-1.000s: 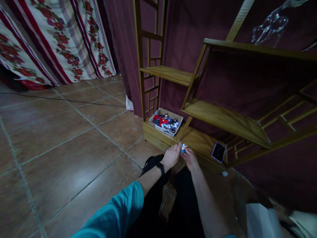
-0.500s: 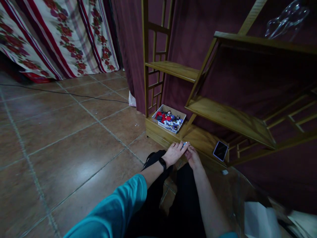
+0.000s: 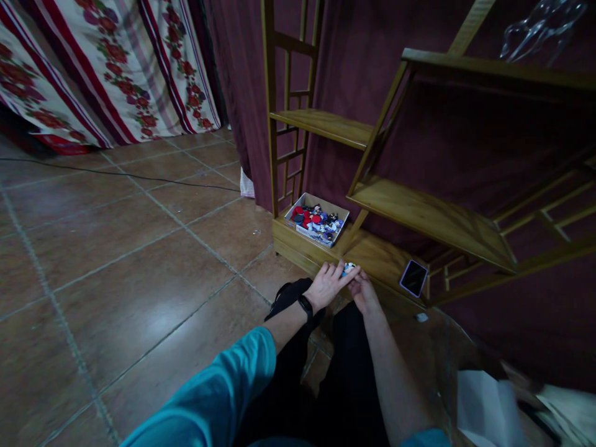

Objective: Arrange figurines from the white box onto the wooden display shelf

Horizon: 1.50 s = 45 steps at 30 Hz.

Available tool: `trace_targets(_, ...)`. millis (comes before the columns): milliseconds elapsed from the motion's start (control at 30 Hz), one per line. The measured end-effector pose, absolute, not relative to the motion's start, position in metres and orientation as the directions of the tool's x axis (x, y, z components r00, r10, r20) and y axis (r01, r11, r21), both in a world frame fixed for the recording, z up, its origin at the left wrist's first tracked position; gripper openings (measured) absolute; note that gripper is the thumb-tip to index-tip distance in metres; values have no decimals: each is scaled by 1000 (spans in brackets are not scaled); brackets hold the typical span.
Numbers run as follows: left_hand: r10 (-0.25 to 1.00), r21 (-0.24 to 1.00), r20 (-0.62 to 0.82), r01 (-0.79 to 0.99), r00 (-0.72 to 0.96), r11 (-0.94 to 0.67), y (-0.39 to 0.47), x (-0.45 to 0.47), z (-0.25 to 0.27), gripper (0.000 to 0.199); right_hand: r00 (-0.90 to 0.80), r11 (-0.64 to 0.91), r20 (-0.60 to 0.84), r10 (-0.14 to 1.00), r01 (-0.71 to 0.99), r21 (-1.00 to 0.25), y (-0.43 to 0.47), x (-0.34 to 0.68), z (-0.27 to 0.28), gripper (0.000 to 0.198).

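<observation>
Near the front edge of the shelf unit's base (image 3: 379, 256), we hold a small figure (image 3: 348, 268) between left hand (image 3: 325, 286) and right hand (image 3: 364, 293). Fingers close around it; exact pinch points are hidden. More blue shows than half a second ago: apparently uncovered or turned, not released. The box (image 3: 328, 206) occupies the base's left end, a dark-screened device (image 3: 413, 278) the right; board surface runs between.
</observation>
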<state>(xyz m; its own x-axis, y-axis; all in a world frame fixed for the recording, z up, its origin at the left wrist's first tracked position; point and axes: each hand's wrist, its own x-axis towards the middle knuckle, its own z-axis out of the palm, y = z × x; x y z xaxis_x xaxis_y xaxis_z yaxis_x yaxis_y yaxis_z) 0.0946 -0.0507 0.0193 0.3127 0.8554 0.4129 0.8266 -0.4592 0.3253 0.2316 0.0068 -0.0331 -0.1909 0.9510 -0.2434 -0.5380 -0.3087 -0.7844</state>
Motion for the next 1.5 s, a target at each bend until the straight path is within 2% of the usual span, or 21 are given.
trace_targets(167, 856, 266, 404, 854, 323, -448, -51, 95, 19, 64, -197, -308, -237, 951, -537, -786, 6, 232, -33, 18)
trace_targets(233, 861, 302, 405, 844, 307, -443, -51, 95, 18, 67, -198, -302, -230, 953, -554, -776, 6, 232, -33, 17)
trace_targets(333, 893, 505, 394, 760, 218, -409, -48, 93, 13, 69, -186, -299, -234, 954, -568, -767, 5, 231, -31, 14)
trace_targets(467, 956, 873, 291, 414, -23, -256, -34, 88, 2, 51, -187, -301, -236, 954, -549, -780, 5, 228, -27, 14)
trace_targets(533, 982, 959, 176, 236, -76, -153, -24, 86, -4, 32, -187, -302, -238, 953, -549, -779, 5, 226, -26, 15)
trace_targets(600, 996, 993, 74, 99, -56, -68, -14, 84, -8, 20, -181, -307, -248, 952, -549, -778, 5, 224, -24, 16)
trace_targets(667, 999, 997, -33, -72, 4, 33, -7, 83, -12, 18, -182, -311, -252, 950, -547, -777, 5, 224, -24, 17)
trace_targets(767, 984, 941, -160, -291, 73, 174, -3, 80, -13, 24, -182, -310, -251, 951, -545, -779, 5, 223, -24, 18)
trace_targets(900, 958, 852, -266, -439, 106, 285, -1, 77, -14, 24, -158, -295, -250, 955, -552, -780, 6, 221, -24, 19)
trace_targets(1100, 938, 797, -332, -501, 103, 337, 7, 74, -19, 19, -157, -277, -228, 961, -544, -792, 7, 220, -26, 20)
trace_targets(1500, 884, 722, -437, -521, 167, 455, 15, 72, -25, 14, -108, -295, -283, 953, -538, -789, 16, 219, -36, 27)
